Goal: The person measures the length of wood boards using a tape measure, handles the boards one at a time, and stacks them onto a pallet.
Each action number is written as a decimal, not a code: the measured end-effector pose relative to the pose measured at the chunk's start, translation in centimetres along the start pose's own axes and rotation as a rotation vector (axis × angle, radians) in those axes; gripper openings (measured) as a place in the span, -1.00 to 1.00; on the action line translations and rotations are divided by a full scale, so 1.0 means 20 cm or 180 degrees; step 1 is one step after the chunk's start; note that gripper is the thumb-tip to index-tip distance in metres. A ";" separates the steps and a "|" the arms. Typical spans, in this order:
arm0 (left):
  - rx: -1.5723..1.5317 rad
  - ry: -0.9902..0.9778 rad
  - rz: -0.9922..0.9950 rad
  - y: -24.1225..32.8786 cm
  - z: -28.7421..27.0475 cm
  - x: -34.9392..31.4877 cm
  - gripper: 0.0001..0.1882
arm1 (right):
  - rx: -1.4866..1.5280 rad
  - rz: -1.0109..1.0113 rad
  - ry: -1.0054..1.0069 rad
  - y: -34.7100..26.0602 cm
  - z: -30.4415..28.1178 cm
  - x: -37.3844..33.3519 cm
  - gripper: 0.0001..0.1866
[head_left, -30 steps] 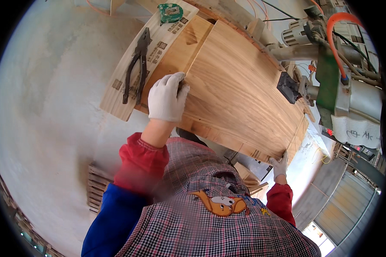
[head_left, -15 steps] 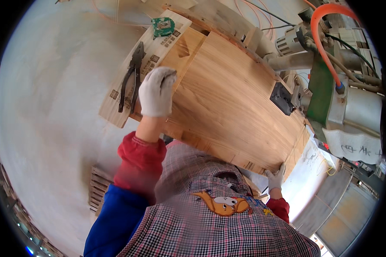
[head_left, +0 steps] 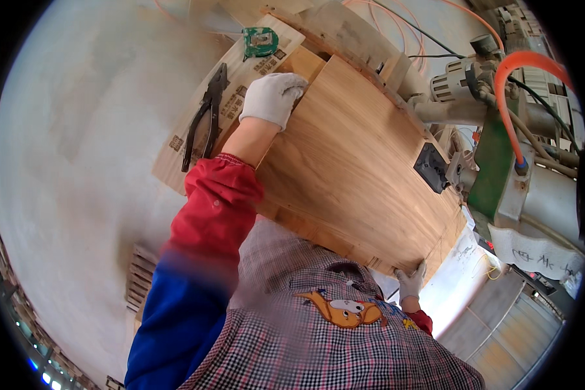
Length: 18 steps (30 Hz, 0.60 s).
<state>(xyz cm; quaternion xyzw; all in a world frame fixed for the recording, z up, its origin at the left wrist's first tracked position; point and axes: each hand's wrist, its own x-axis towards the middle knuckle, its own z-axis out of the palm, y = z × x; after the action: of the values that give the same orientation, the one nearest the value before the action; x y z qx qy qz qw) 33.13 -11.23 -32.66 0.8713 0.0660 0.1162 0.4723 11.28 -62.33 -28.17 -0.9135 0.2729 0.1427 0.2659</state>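
A broad wooden panel [head_left: 351,162] lies before me, its grain running lengthwise. My left hand [head_left: 273,99], in a white glove, is closed in a fist at the panel's far left edge. The curled fingers hide whatever may be inside it. At the near right corner, my gloved right hand [head_left: 411,283] grips the panel's edge, with digits showing on top. Black-handled pliers [head_left: 207,117] rest left of my left hand on a pale, printed board [head_left: 174,162]. On that board's far end sits a green tape measure [head_left: 260,43].
A machine with a green bracket [head_left: 489,159] and a thick orange hose [head_left: 502,97] stands at the right. Its black pad [head_left: 430,168] is at the panel's right edge. A slatted wooden pallet [head_left: 140,276] is on the floor at the left.
My left fist has moved away from me and to the right, from beside the pliers to the panel's left edge. My right hand stays at the near right corner.
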 end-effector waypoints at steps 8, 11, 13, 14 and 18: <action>-0.0150 0.0177 0.0006 0.15 -0.13 -0.04 -0.84 | -0.0338 -0.0163 0.0098 0.12 0.01 0.05 0.07; 0.0736 0.0352 0.0364 0.19 -0.33 -0.16 -0.84 | 0.0137 0.0066 -0.0030 0.07 0.00 0.02 0.08; 0.1570 0.0512 -0.0004 0.12 -0.43 -0.26 -0.83 | 0.0914 0.0287 -0.0253 -0.10 -0.04 -0.04 0.06; 0.1717 0.0519 -0.0218 0.08 -0.45 -0.30 -0.83 | 0.1164 0.0336 -0.0330 -0.16 -0.06 -0.07 0.03; 0.1963 0.0469 -0.0478 0.01 -0.46 -0.34 -0.85 | -0.0356 -0.0930 0.0264 -0.36 0.01 -0.09 -0.20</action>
<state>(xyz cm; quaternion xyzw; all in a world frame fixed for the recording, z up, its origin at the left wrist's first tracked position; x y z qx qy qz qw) 24.08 -5.42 -28.65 0.9552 0.1962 0.1182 0.1874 13.94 -56.34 -24.78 -0.9620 0.1395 0.0797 0.2210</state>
